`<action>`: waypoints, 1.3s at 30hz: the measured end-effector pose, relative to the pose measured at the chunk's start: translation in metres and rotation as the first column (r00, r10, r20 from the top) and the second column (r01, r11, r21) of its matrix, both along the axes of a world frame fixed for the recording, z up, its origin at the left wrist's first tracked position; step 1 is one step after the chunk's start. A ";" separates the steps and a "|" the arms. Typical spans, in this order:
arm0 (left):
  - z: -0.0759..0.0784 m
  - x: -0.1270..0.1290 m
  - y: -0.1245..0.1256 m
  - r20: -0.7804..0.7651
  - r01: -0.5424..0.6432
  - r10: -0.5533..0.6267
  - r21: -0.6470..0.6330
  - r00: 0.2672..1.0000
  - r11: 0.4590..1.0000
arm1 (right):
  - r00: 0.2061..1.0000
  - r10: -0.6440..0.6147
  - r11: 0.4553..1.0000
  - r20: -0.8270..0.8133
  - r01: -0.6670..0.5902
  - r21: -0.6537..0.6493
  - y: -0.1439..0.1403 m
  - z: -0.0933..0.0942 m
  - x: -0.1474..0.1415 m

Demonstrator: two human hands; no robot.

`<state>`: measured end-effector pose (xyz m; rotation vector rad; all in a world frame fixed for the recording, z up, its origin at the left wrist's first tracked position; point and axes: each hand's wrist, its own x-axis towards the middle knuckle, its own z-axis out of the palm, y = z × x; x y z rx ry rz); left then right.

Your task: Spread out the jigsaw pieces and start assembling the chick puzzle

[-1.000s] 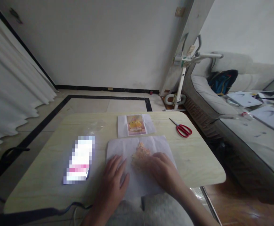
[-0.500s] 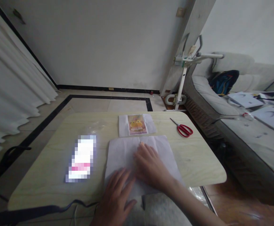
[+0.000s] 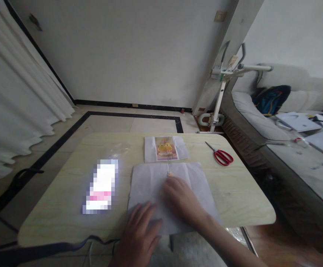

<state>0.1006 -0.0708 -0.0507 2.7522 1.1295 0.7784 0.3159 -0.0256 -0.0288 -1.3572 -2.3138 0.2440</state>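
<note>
Both hands lie flat on the white sheet near the front of the worktop. To the left, a phone lies just beside the sheet, leaving only a narrow strip of bare wood between. Just behind the sheet a picture card blocks the middle. Red scissors lie at the far right. The right side and the far left corner are open
</note>
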 end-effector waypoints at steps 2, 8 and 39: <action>0.003 0.001 -0.001 0.009 0.004 -0.004 -0.007 1.000 1.000 | 1.000 -0.015 1.000 -0.014 0.015 0.012 0.000 -0.003 0.001; 0.008 0.004 -0.001 0.018 -0.011 0.011 -0.029 1.000 1.000 | 1.000 0.002 1.000 -0.003 -0.002 0.001 0.002 -0.009 0.000; 0.003 0.044 0.064 0.002 -0.107 0.116 -0.359 0.993 0.927 | 0.983 -0.116 0.982 -0.145 0.091 -0.166 -0.010 0.007 0.032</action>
